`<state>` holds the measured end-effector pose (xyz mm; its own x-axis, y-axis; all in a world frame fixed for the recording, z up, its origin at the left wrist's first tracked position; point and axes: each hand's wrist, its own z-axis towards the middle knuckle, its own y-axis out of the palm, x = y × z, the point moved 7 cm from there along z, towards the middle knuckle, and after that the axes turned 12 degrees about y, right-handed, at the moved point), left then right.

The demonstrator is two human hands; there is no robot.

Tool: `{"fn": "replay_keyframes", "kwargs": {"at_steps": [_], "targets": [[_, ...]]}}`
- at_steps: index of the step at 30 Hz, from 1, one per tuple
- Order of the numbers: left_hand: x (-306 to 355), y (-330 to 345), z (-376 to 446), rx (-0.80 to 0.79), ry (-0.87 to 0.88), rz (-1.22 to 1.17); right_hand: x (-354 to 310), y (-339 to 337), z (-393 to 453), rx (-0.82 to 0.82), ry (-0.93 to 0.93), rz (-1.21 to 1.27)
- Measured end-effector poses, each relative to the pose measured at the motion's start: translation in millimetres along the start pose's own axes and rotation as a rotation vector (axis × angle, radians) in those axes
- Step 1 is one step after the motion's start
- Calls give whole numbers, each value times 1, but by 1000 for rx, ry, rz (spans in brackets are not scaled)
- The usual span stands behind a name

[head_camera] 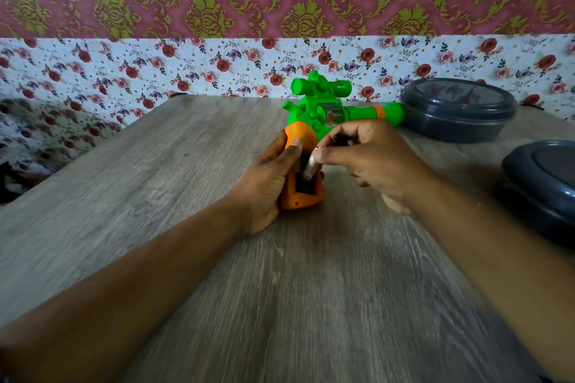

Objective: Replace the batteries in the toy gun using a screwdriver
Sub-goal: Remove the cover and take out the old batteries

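Observation:
A green toy gun (323, 109) with an orange grip (303, 196) lies on the wooden table (280, 289), barrel pointing right. My left hand (267, 177) grips the orange grip from the left. The battery compartment (303, 185) in the grip stands open and dark. My right hand (370, 158) pinches a small pale battery (311, 166) at the compartment's mouth, tilted, one end inside. Something dark and small shows between the fingers of my right hand; I cannot tell what it is. No screwdriver is in view.
A dark grey lidded round container (457, 109) stands at the back right, touching the gun's barrel tip. A second dark grey container (541, 183) sits at the right edge. Floral wallpaper backs the table; the table's left edge drops off at far left.

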<state>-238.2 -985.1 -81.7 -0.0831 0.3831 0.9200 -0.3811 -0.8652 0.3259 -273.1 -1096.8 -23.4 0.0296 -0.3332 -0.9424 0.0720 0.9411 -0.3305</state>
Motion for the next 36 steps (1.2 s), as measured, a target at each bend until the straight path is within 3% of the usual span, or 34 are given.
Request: {"fn": "replay_keyframes", "kwargs": {"at_steps": [5,15,25,33,36], "targets": [[2,1,-2,-4,-16,-9,-8,-48,-1,-43,107,44],[2,2,-3,0,0,-40,34,-109,-29,-54,438,-413],[5,4,-6,-12,5,-29,57,-117,-26,-22,565,-666],[4,4,-6,-11,6,-8,55,-120,-25,65,537,-696],[4,4,-6,-8,7,-3,42,-123,-23,157,415,-630]]}}
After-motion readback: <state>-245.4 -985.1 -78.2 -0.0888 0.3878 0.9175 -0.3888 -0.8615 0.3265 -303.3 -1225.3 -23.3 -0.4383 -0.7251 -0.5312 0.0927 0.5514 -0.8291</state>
